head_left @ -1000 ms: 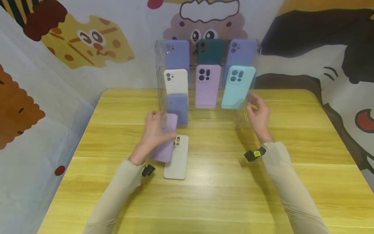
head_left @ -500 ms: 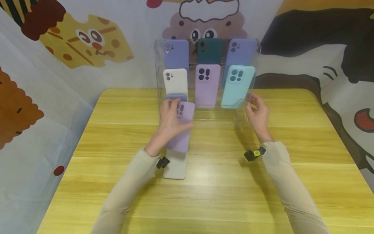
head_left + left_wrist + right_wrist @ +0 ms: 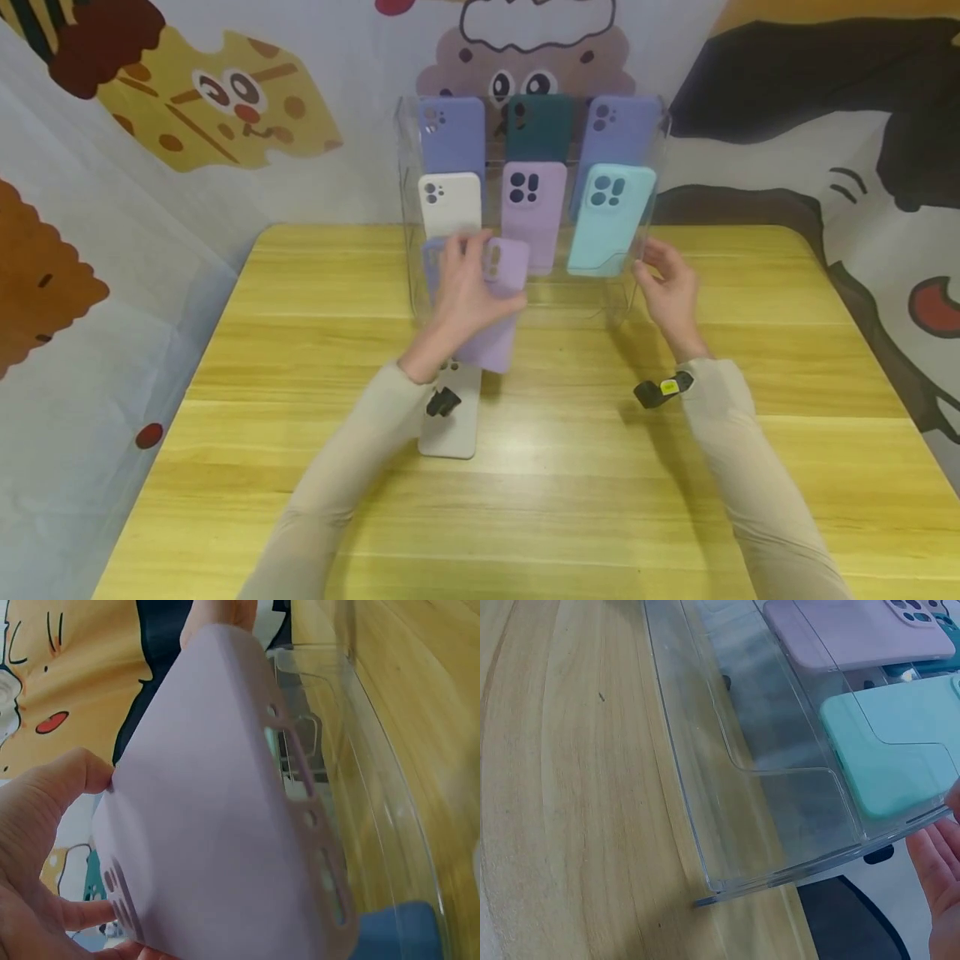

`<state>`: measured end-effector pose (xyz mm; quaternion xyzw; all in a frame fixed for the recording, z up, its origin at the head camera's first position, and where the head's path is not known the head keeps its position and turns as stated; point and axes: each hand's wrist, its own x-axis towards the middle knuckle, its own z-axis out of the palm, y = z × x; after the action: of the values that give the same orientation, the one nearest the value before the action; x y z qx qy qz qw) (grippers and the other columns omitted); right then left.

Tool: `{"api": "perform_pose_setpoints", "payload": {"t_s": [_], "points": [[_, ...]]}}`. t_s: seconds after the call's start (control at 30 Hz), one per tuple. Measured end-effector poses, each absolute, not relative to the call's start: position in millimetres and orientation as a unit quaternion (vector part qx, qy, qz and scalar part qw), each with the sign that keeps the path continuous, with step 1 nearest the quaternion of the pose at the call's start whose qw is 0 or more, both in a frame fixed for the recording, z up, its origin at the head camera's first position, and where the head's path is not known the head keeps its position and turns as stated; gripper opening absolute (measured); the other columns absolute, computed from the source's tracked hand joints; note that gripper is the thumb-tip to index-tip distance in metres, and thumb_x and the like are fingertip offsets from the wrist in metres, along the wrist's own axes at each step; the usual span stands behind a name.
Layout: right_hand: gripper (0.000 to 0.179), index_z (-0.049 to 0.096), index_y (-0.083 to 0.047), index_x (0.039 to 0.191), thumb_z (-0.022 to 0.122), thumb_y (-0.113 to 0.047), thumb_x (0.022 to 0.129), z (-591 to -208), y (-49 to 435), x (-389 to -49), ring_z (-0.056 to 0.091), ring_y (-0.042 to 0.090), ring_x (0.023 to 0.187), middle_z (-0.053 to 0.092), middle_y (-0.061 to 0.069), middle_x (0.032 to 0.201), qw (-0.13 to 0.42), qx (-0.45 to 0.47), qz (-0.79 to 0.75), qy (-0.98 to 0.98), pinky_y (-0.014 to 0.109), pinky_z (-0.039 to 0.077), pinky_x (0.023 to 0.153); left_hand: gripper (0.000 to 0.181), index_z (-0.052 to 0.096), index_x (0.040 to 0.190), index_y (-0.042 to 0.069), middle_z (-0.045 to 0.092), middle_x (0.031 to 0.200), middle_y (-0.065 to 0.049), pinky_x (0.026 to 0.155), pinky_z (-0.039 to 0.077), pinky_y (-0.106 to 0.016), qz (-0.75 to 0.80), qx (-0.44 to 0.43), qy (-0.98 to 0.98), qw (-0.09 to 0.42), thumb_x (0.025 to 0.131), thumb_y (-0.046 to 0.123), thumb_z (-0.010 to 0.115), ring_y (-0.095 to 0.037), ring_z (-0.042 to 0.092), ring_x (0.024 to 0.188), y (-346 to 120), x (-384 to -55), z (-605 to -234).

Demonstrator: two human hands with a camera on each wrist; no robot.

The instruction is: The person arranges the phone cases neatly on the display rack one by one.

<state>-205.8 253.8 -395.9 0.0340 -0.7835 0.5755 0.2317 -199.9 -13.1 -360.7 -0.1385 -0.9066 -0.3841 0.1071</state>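
Observation:
My left hand holds a light purple phone case by its edges in front of the lower tier of a clear acrylic display stand. In the left wrist view, the thumb presses one long edge of the purple case, with fingertips by its camera cutouts. Behind this hand, a blue phone case in the lower tier is partly hidden. My right hand grips the stand's right side edge; the right wrist view shows its thumb and fingers on either side of the clear panel.
A white phone case lies on the wooden table, partly under my left wrist. The stand's upper tiers bear white, pink, turquoise, dark green and blue cases. A printed cloth hangs behind.
My left hand has carried the purple phone case right and up, from beside the white case on the table to the stand's lower front. The right hand has stayed at the stand's side.

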Motion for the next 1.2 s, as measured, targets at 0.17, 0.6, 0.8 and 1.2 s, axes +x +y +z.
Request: {"api": "perform_pose_setpoints", "payload": {"t_s": [0.17, 0.6, 0.8, 1.2], "points": [[0.033, 0.052, 0.014, 0.120, 0.054, 0.010, 0.087, -396.5, 254.6, -206.8, 0.058, 0.005, 0.095, 0.058, 0.027, 0.118, 0.224, 0.032, 0.592, -0.773, 0.017, 0.052, 0.086, 0.085, 0.040, 0.136, 0.007, 0.034, 0.132, -0.016, 0.089, 0.048, -0.039, -0.390, -0.144, -0.898, 0.143, 0.065, 0.030, 0.081, -0.029, 0.036, 0.117, 4.6, -207.0, -358.1], [0.035, 0.051, 0.012, 0.123, 0.054, 0.008, 0.088, -394.0, 254.2, -205.9, 0.057, 0.004, 0.097, 0.055, 0.029, 0.121, 0.213, 0.019, 0.579, -0.787, 0.020, 0.051, 0.089, 0.083, 0.038, 0.135, 0.009, 0.030, 0.136, -0.017, 0.101, 0.039, -0.033, -0.337, -0.138, -0.878, 0.311, 0.067, 0.035, 0.077, -0.029, 0.037, 0.120, 51.3, -233.4, -367.2], [0.034, 0.051, 0.013, 0.121, 0.053, 0.009, 0.088, -394.6, 253.7, -205.6, 0.057, 0.004, 0.096, 0.055, 0.030, 0.120, 0.217, 0.030, 0.582, -0.783, 0.019, 0.051, 0.088, 0.083, 0.037, 0.135, 0.009, 0.031, 0.135, -0.018, 0.106, 0.033, -0.035, -0.322, -0.131, -0.860, 0.374, 0.068, 0.034, 0.078, -0.030, 0.035, 0.121, 63.0, -239.8, -383.3], [0.033, 0.053, 0.012, 0.120, 0.054, 0.008, 0.088, -396.6, 254.2, -206.5, 0.058, 0.005, 0.097, 0.058, 0.026, 0.119, 0.223, 0.029, 0.576, -0.786, 0.018, 0.052, 0.086, 0.076, 0.037, 0.132, 0.006, 0.029, 0.133, -0.022, 0.106, 0.034, -0.040, -0.325, -0.116, -0.841, 0.418, 0.071, 0.030, 0.075, -0.032, 0.036, 0.119, 70.1, -238.4, -405.8]]}}
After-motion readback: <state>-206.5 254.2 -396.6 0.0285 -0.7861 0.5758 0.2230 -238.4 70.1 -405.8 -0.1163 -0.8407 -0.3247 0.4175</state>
